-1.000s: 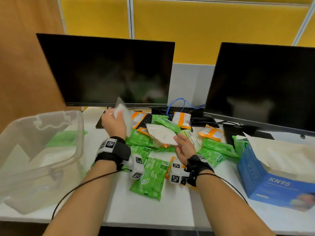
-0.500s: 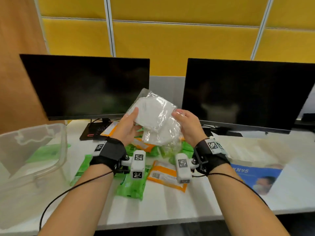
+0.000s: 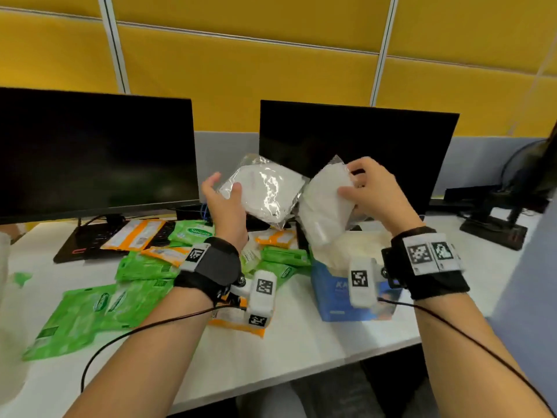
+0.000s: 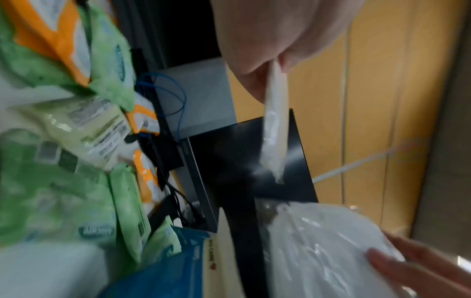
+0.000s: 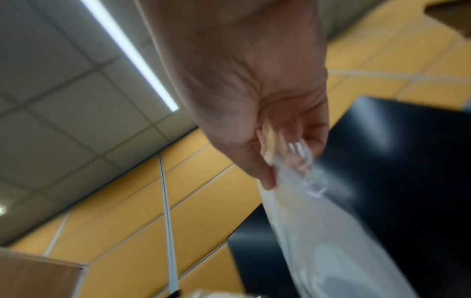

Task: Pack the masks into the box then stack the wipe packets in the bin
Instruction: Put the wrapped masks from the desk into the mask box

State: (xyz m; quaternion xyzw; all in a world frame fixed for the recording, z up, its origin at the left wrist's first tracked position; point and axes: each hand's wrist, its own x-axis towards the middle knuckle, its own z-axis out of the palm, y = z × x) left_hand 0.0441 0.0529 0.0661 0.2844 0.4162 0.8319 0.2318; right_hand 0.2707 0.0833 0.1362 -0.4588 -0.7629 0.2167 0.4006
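My left hand [image 3: 224,196] pinches a white mask in a clear wrapper [image 3: 263,191] by its left edge, raised in front of the monitors; the left wrist view shows this mask [image 4: 274,125] edge-on between thumb and fingers. My right hand [image 3: 364,188] grips a second wrapped mask [image 3: 327,203] at its top, hanging just above the open blue mask box [image 3: 334,292], which holds more white masks. In the right wrist view the wrapper [image 5: 318,221] trails from my curled fingers. Green wipe packets [image 3: 90,309] and orange packets [image 3: 135,233] lie spread over the desk.
Two dark monitors [image 3: 93,152] [image 3: 355,146] stand behind the hands, with a black keyboard [image 3: 87,242] and cables under the left one. The white desk's front edge [image 3: 271,378] runs below my forearms. Another monitor stand [image 3: 494,227] sits far right.
The two masks held together before are now apart, one in each hand. My right hand has carried its mask right, over the blue box. The view has swung right, away from the clear bin.
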